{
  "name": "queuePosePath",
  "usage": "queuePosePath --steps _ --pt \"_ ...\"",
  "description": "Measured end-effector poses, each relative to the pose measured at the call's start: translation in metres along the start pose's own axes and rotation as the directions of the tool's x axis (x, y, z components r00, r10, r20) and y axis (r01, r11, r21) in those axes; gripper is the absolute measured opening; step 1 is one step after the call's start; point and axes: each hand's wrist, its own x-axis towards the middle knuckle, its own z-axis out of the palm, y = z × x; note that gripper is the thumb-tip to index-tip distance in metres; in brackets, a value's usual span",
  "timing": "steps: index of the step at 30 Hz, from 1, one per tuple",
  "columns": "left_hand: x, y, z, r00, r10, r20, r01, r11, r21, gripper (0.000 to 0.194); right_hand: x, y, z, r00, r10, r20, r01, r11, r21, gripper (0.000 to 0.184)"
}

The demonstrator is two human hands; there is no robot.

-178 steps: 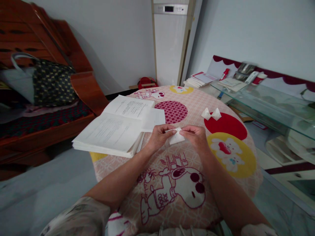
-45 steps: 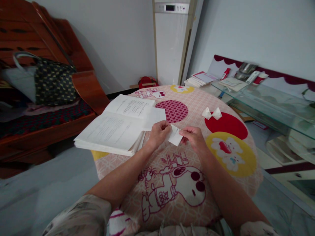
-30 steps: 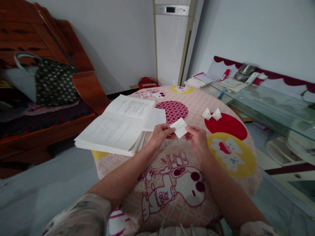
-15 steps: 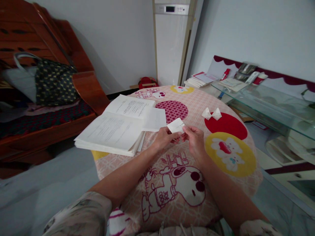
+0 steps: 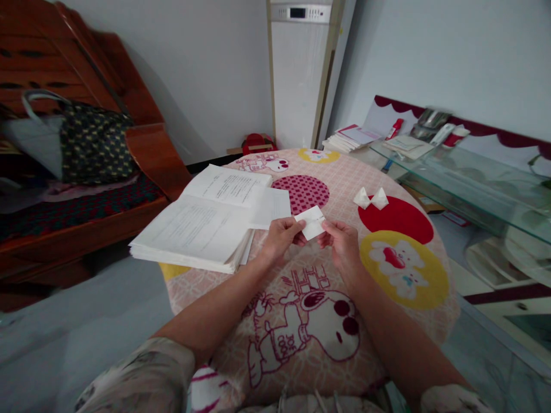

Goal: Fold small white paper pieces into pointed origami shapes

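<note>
While both hands met above the middle of the cloth-covered bench (image 5: 342, 180), they held between them a small square of white paper (image 5: 310, 222), flat and turned so that one corner pointed toward the far edge. The left hand (image 5: 282, 236) pinched its left side with the thumb on top, and the right hand (image 5: 342, 241) pinched its right corner in similar manner; in each grip there seemed to be no gap beyond the paper itself. Toward the right edge of the bench stood two pointed white pieces (image 5: 379, 199), side by side; whether they were joined, I could not tell. Compared with them, the square seemed less advanced: it looked folded down to a small size, which I judged as done, but it showed no raised points, so the shaping was probably not complete. How many folds were left could not be read from this view. Along the left edge lay an open book (image 5: 193, 229), with a loose white sheet (image 5: 275, 207) at its right side, and neither was being touched.
</note>
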Motion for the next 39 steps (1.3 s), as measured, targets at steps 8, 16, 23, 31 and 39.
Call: queuePosePath --steps 8,16,23,31,39 --pt "0.010 0.013 -0.021 0.985 -0.014 -0.173 0.005 0.999 -0.053 0.037 0.007 -0.001 -0.007 0.999 0.039 0.024 -0.039 0.999 -0.013 0.028" --pt "0.010 0.004 -0.016 0.999 0.024 0.039 -0.029 0.989 0.142 0.044 0.005 -0.011 -0.010 0.982 0.122 0.145 -0.104 0.987 -0.124 0.025" --pt "0.010 0.008 -0.023 0.936 0.350 0.022 -0.278 0.702 0.656 0.029 0.008 -0.019 -0.025 0.817 0.447 0.364 -0.287 0.863 -0.416 0.015" --pt "-0.002 -0.001 -0.009 0.820 0.339 0.461 -0.572 0.493 0.655 0.022 0.014 -0.006 -0.024 0.833 0.498 0.242 -0.390 0.838 -0.383 0.013" --pt "0.000 -0.014 -0.008 0.767 0.205 0.608 -0.641 0.197 0.742 0.020 0.012 -0.006 -0.033 0.808 0.512 0.293 -0.284 0.773 -0.568 0.022"
